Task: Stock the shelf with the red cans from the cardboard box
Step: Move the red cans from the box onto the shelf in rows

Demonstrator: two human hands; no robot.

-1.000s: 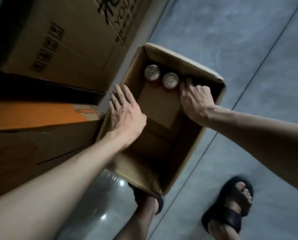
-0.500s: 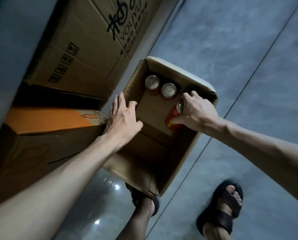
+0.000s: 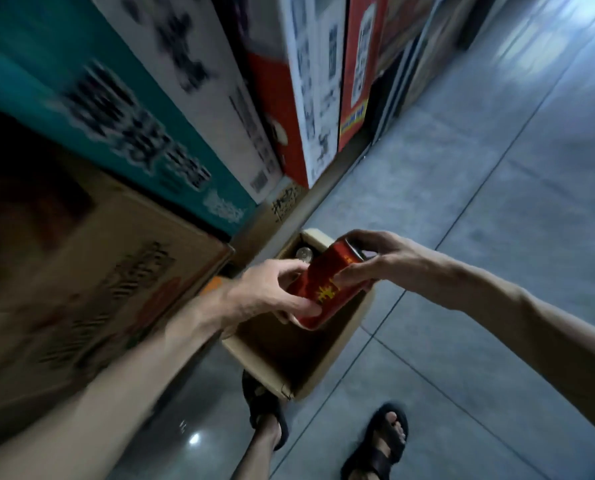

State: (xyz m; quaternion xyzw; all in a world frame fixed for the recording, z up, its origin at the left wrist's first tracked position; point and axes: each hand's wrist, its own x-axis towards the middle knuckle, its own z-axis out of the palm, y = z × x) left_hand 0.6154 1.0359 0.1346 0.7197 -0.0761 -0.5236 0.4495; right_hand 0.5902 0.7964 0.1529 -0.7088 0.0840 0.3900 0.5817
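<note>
A red can (image 3: 323, 284) with yellow print hangs tilted above the open cardboard box (image 3: 337, 348) on the floor. My right hand (image 3: 375, 259) grips the can's upper end from the right. My left hand (image 3: 271, 294) wraps around its lower part from the left. Inside the box, at its far end, the silver top of another can (image 3: 303, 252) shows; the rest of the box's inside is dark and partly hidden by my hands.
Stacked printed cartons fill the shelving on the left: a brown one (image 3: 98, 289), a teal one (image 3: 116, 116), white and red ones (image 3: 309, 81) further along. Grey tiled floor (image 3: 496, 202) stretches to the right. My sandalled feet (image 3: 379, 445) stand just below the box.
My right hand has lifted a red can out of the box and my left hand has left the box edge and closed on the can. The view has tilted up toward the shelf.
</note>
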